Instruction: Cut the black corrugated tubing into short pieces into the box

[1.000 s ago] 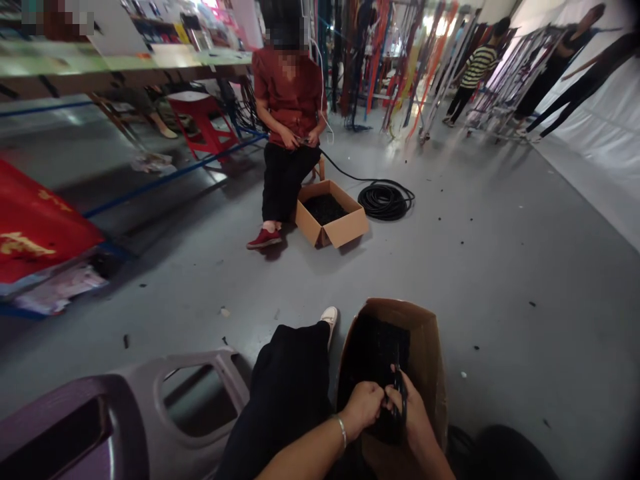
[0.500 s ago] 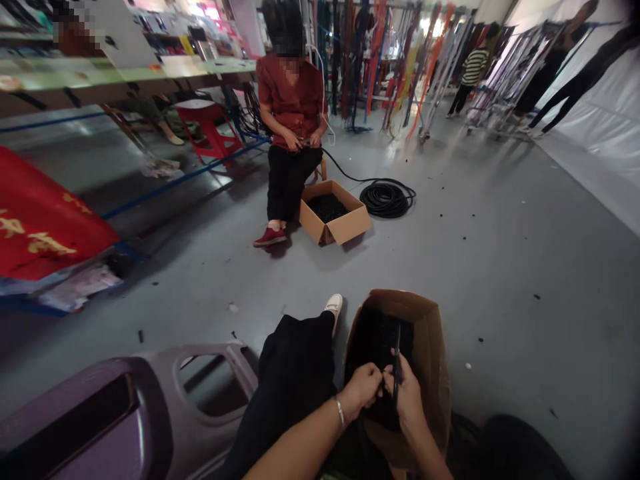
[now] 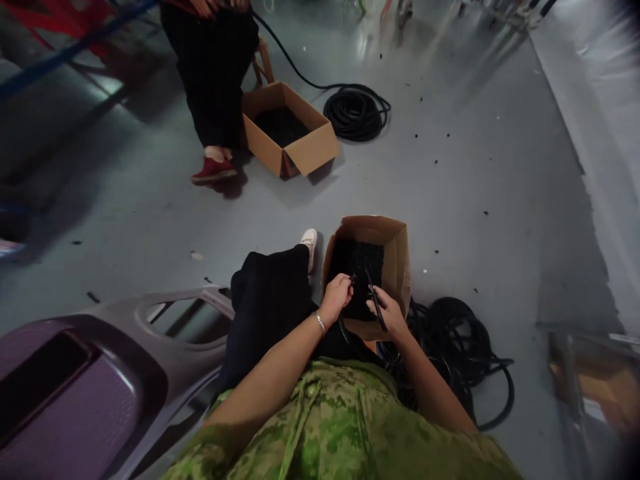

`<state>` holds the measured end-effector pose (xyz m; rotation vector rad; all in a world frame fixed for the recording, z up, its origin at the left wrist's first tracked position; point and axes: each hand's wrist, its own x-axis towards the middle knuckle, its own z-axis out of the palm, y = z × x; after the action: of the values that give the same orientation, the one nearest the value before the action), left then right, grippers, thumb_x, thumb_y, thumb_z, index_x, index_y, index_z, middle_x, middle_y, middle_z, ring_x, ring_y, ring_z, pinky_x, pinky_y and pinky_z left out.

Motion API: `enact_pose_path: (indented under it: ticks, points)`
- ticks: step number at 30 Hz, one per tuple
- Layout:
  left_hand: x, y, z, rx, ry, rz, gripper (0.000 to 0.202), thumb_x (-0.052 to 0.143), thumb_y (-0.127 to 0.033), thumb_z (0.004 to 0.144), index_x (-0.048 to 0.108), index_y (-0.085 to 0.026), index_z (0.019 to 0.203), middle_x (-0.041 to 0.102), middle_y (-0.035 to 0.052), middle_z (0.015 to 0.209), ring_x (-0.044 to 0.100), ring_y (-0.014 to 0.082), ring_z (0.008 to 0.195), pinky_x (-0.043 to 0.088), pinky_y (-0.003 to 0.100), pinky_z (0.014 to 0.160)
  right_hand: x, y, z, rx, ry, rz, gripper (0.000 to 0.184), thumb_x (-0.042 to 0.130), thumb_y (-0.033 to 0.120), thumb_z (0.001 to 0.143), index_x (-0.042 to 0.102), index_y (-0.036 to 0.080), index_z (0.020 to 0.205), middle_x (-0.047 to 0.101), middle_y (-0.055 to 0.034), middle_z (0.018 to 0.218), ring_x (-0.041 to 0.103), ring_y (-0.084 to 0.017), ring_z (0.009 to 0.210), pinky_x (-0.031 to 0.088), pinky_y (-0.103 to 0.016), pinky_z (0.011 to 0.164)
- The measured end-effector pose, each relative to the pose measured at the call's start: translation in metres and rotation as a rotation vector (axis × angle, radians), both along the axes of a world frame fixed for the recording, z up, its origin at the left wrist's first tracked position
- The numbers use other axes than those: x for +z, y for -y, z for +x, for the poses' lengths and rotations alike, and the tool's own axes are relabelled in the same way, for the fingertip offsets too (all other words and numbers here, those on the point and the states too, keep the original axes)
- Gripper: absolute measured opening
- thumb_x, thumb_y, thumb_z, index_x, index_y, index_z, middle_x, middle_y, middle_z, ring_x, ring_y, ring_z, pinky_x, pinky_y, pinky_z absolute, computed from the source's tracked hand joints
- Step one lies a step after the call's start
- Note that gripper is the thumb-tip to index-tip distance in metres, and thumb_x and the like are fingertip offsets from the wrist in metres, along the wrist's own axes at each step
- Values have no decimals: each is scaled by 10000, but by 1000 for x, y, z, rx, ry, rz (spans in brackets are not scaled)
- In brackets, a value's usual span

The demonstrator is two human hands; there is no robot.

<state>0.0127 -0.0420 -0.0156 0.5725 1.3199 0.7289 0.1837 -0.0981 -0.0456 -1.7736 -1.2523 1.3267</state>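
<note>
My left hand (image 3: 337,298) is closed over the near part of an open cardboard box (image 3: 399,257), with the tip of a black cord (image 3: 353,278) poking out between thumb and fingers. A length of similar cord hangs below that wrist. My right hand (image 3: 387,310) is wrapped round slim dark scissors (image 3: 375,300), their blades pointing away from me. A small gap separates the two hands. Inside the box lies a heap of small black pieces (image 3: 357,257), too dark to make out singly.
Coiled black tubing (image 3: 457,333) lies on the floor right of my box. Ahead, a seated person (image 3: 213,80) has another cardboard box (image 3: 313,150) and a black coil (image 3: 355,113) alongside. A purple-grey plastic stool (image 3: 115,393) with a dark phone-like slab (image 3: 43,383) stands at left.
My view has tilted down, bringing my camouflage top and the nearby coil into sight. The hands have drawn slightly apart; the right still holds the scissors.
</note>
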Motion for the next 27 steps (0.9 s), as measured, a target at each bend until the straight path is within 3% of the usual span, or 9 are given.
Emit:
enact_pose_path:
  ticks: [3, 6, 11, 17, 27]
  points:
    - [0, 1, 0, 0, 14, 4, 82, 479, -253, 808, 501, -182, 773, 492, -67, 541, 358, 40, 344, 197, 171, 358, -2, 14, 7, 124, 46, -1, 488, 677, 397, 747, 673, 192, 1189, 698, -59, 1104, 626, -226, 1027, 472, -361, 947]
    - [-3, 2, 0, -12, 26, 26, 106, 490, -272, 817, 496, -183, 761, 504, -63, 553, 368, 38, 341, 204, 172, 356, 1, 17, 4, 170, 42, -28, 473, 648, 412, 784, 668, 197, 1205, 705, -41, 1029, 633, -209, 961, 483, -345, 904]
    - [-7, 4, 1, -60, 31, 45, 200, 538, -341, 827, 478, -184, 719, 508, -63, 544, 376, 33, 339, 217, 169, 358, 10, 8, -4, 206, -50, -60, 510, 630, 430, 810, 641, 184, 1256, 689, -20, 956, 619, -177, 862, 493, -322, 842]
    - [-7, 5, 2, -109, 2, 45, 201, 536, -319, 833, 483, -182, 696, 508, -58, 521, 390, 40, 343, 235, 172, 359, 21, -2, -6, 247, -145, -100, 548, 630, 473, 817, 618, 174, 1277, 666, -40, 1026, 600, -182, 922, 483, -313, 860]
    - [-16, 6, 4, -198, -67, 95, 165, 540, -286, 849, 519, -179, 726, 557, -50, 559, 428, 44, 381, 293, 169, 405, 21, -8, -6, 297, -144, -99, 537, 603, 533, 832, 626, 194, 1248, 656, -38, 1067, 581, -210, 991, 460, -332, 921]
